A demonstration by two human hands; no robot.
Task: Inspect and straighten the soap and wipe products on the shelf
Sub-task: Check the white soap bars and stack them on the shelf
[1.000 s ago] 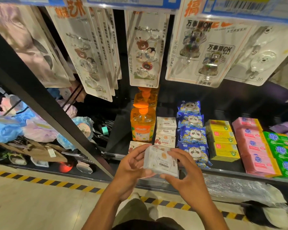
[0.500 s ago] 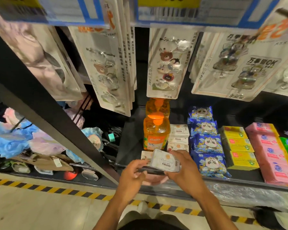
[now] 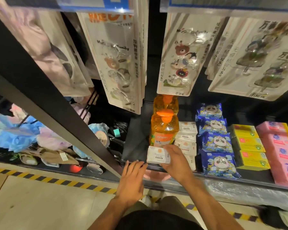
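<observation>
Right hand [image 3: 176, 161] grips the white wipe pack [image 3: 157, 156] at the shelf [image 3: 135, 146] front edge, just before an orange bottle [image 3: 164, 130] whose label begins "Gal". Left hand [image 3: 131, 180] is flat and empty at the lip. Pack print is illegible.

Person viewed from above: left forearm [image 3: 113, 209] and right forearm [image 3: 211, 205] uncovered, dark top [image 3: 156, 220] at the lower edge, olive-green trousers [image 3: 171, 203], one pale shoe [image 3: 146, 200] beneath.
</observation>
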